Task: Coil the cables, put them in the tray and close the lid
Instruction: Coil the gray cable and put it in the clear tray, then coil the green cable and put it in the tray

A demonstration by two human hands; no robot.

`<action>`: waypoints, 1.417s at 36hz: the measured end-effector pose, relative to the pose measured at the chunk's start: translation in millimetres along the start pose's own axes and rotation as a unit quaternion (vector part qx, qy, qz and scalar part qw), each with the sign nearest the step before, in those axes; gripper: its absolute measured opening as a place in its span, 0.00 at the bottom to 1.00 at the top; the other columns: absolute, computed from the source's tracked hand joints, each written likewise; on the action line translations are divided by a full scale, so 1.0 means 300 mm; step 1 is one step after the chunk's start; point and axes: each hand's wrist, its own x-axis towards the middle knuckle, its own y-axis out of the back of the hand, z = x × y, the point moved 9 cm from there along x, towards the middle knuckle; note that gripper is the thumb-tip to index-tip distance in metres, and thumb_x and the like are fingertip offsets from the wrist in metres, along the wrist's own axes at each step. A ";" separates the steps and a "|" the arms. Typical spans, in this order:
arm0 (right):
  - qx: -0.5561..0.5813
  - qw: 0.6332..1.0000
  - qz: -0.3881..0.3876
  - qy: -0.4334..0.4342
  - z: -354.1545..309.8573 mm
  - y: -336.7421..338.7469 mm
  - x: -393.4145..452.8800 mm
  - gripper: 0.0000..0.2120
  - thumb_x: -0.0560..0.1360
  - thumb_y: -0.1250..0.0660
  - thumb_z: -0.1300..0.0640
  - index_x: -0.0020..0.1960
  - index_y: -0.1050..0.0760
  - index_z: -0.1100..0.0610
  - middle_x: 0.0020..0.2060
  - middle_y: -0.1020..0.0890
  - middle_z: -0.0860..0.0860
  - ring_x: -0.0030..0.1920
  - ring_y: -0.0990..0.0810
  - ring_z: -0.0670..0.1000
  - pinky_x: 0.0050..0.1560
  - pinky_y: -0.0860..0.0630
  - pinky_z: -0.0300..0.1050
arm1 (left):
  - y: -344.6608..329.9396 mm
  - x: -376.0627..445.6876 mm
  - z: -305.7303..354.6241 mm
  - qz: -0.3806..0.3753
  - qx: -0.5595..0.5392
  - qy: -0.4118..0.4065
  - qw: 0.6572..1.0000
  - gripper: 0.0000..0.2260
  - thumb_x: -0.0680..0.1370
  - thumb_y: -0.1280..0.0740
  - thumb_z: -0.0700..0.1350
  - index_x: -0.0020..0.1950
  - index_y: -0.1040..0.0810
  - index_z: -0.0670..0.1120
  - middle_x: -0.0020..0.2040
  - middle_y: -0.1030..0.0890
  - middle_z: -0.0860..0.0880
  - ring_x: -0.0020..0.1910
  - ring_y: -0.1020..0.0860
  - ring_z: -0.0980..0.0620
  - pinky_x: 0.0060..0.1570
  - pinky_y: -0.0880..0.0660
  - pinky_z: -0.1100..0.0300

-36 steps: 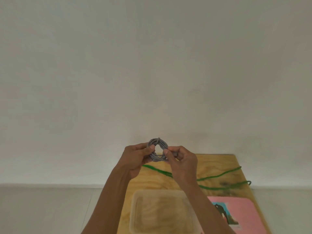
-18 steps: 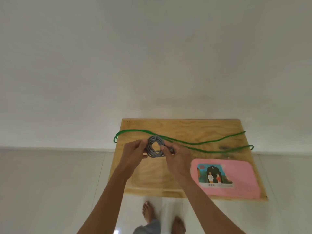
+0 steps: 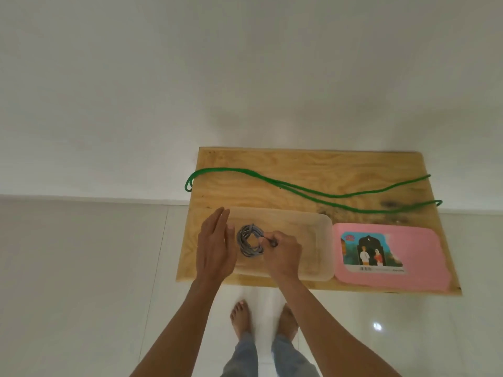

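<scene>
A coiled grey cable [image 3: 248, 240] lies in the left part of the clear plastic tray [image 3: 313, 227] on the wooden board. My right hand [image 3: 281, 255] pinches the coil's right side with curled fingers. My left hand [image 3: 215, 244] is held flat and straight just left of the coil, at the tray's left end, apart from the cable. A long green cable [image 3: 313, 190] lies uncoiled across the far part of the board. The pink lid [image 3: 413, 257] with a picture label lies flat to the right of the tray.
The wooden board [image 3: 340, 167] is a low table against a white wall, and its left loop of green cable hangs past the board's edge. White tiled floor surrounds it. My bare feet [image 3: 241, 319] stand just before the board's near edge.
The coil came down from in front of the wall into the tray. My left hand has let go of it and opened flat. The view tilted down.
</scene>
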 end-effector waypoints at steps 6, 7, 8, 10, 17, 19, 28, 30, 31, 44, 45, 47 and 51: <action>-0.012 0.999 -0.015 -0.027 0.014 -0.111 0.052 0.04 0.74 0.27 0.61 0.48 0.14 0.58 0.45 0.13 0.52 0.48 0.18 0.50 0.42 0.38 0.17 | -0.024 -0.012 -0.048 0.011 0.005 -0.066 0.998 0.19 0.84 0.45 0.45 0.71 0.28 0.38 0.72 0.28 0.41 0.72 0.32 0.44 0.69 0.31 0.45; -0.010 0.999 -0.014 -0.031 0.016 -0.125 0.061 0.04 0.74 0.27 0.60 0.49 0.14 0.57 0.45 0.13 0.52 0.51 0.19 0.52 0.42 0.38 0.18 | -0.023 -0.011 -0.055 0.014 0.006 -0.068 0.998 0.19 0.84 0.44 0.45 0.71 0.28 0.38 0.71 0.28 0.41 0.71 0.31 0.43 0.68 0.30 0.46; -0.007 0.999 -0.012 -0.036 0.020 -0.139 0.068 0.04 0.75 0.27 0.60 0.49 0.14 0.56 0.46 0.13 0.52 0.53 0.19 0.54 0.41 0.37 0.21 | -0.025 -0.012 -0.060 0.016 0.010 -0.071 0.997 0.19 0.84 0.44 0.45 0.70 0.27 0.37 0.71 0.27 0.40 0.70 0.31 0.43 0.67 0.29 0.46; -0.004 0.999 -0.006 -0.050 0.028 -0.163 0.077 0.05 0.75 0.27 0.58 0.49 0.14 0.54 0.47 0.14 0.50 0.55 0.20 0.56 0.46 0.36 0.29 | -0.031 -0.017 -0.064 0.017 0.024 -0.077 0.997 0.18 0.83 0.43 0.44 0.70 0.27 0.37 0.70 0.28 0.39 0.69 0.31 0.41 0.64 0.27 0.46; -0.002 0.999 0.006 -0.043 0.034 -0.193 0.079 0.05 0.76 0.28 0.58 0.50 0.14 0.56 0.46 0.14 0.50 0.54 0.19 0.54 0.43 0.37 0.24 | -0.066 -0.012 -0.078 -0.023 0.044 -0.061 0.997 0.26 0.84 0.52 0.52 0.79 0.43 0.41 0.81 0.44 0.43 0.80 0.47 0.46 0.77 0.49 0.56; 0.001 0.999 0.006 -0.037 0.025 -0.194 0.081 0.05 0.75 0.28 0.59 0.48 0.14 0.56 0.45 0.13 0.50 0.52 0.19 0.53 0.48 0.32 0.31 | -0.078 -0.008 -0.088 -0.039 0.015 -0.054 0.998 0.29 0.84 0.55 0.56 0.81 0.48 0.42 0.82 0.49 0.46 0.81 0.52 0.51 0.77 0.54 0.59; -0.033 0.999 -0.002 -0.002 -0.024 -0.189 0.076 0.04 0.73 0.27 0.60 0.48 0.15 0.57 0.43 0.14 0.50 0.42 0.21 0.45 0.41 0.33 0.29 | -0.068 -0.009 -0.095 -0.031 -0.052 -0.040 0.997 0.29 0.84 0.57 0.57 0.80 0.45 0.43 0.81 0.45 0.47 0.80 0.49 0.55 0.76 0.50 0.63; -0.025 1.000 -0.011 -0.002 -0.023 -0.192 0.076 0.05 0.73 0.27 0.60 0.48 0.16 0.57 0.44 0.14 0.51 0.44 0.19 0.47 0.43 0.30 0.31 | -0.065 -0.010 -0.095 -0.031 -0.058 -0.036 0.997 0.29 0.84 0.57 0.58 0.80 0.45 0.43 0.81 0.45 0.48 0.80 0.48 0.57 0.75 0.51 0.68; -0.019 1.000 -0.017 -0.003 -0.023 -0.194 0.075 0.05 0.72 0.26 0.60 0.48 0.16 0.57 0.44 0.14 0.51 0.45 0.18 0.48 0.46 0.27 0.34 | -0.063 -0.010 -0.094 -0.031 -0.060 -0.035 0.997 0.29 0.84 0.57 0.58 0.80 0.45 0.44 0.81 0.45 0.48 0.80 0.49 0.57 0.74 0.51 0.70; -0.006 0.998 -0.069 0.002 -0.011 -0.201 0.073 0.20 0.68 0.21 0.52 0.57 0.20 0.57 0.48 0.17 0.51 0.45 0.21 0.47 0.40 0.32 0.23 | -0.059 -0.009 -0.096 -0.030 -0.079 -0.020 0.996 0.31 0.83 0.57 0.61 0.80 0.44 0.45 0.81 0.45 0.51 0.78 0.50 0.65 0.71 0.50 0.75; -0.009 0.997 -0.075 0.005 -0.011 -0.198 0.073 0.23 0.68 0.21 0.52 0.60 0.21 0.57 0.50 0.17 0.51 0.48 0.20 0.48 0.45 0.29 0.26 | -0.059 -0.009 -0.097 -0.031 -0.080 -0.019 0.996 0.31 0.83 0.57 0.61 0.80 0.44 0.45 0.81 0.45 0.51 0.78 0.50 0.65 0.71 0.50 0.75; -0.015 0.996 -0.089 0.008 -0.015 -0.189 0.067 0.27 0.67 0.21 0.51 0.64 0.23 0.56 0.54 0.18 0.52 0.54 0.20 0.50 0.56 0.23 0.39 | -0.057 -0.008 -0.099 -0.035 -0.083 -0.018 0.996 0.31 0.83 0.57 0.62 0.80 0.44 0.45 0.81 0.45 0.52 0.78 0.50 0.65 0.71 0.50 0.75; -0.015 0.994 -0.104 0.010 -0.036 -0.142 0.044 0.31 0.68 0.22 0.51 0.68 0.27 0.54 0.62 0.22 0.51 0.62 0.24 0.51 0.64 0.25 0.48 | -0.037 -0.005 -0.103 -0.043 -0.091 -0.009 0.995 0.31 0.82 0.56 0.62 0.80 0.44 0.46 0.81 0.44 0.51 0.79 0.47 0.59 0.75 0.46 0.63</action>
